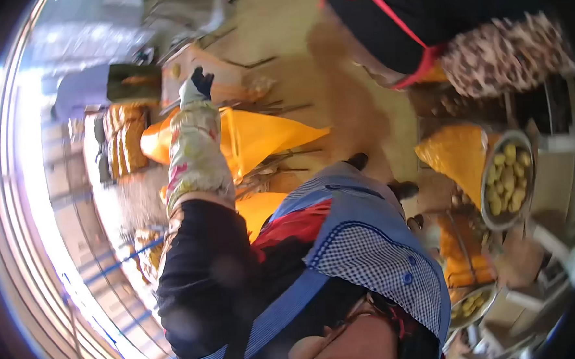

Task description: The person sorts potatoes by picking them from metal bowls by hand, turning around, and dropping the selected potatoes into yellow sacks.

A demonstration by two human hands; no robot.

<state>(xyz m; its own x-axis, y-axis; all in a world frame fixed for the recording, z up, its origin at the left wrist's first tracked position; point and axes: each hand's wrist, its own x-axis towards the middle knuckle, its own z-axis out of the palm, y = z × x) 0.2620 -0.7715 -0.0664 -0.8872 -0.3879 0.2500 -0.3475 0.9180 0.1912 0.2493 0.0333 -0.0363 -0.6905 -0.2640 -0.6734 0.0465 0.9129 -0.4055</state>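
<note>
My left hand (202, 82), in a dark glove, reaches out at the upper left, below a flowered sleeve cover (198, 145). Its fingers look apart and nothing shows in them. Near it lies a pale orange sheet or bag (220, 72) with thin sticks beside it. An orange sack (253, 139) spreads behind and beside my forearm. I cannot make out my right hand in this view.
Another person in dark clothes with a red tie (389, 18) is at the upper right. A metal basin (530, 186) of yellowish, potato-like pieces stands at the right by an orange bag (458, 154). A second basin (492, 295) is lower right.
</note>
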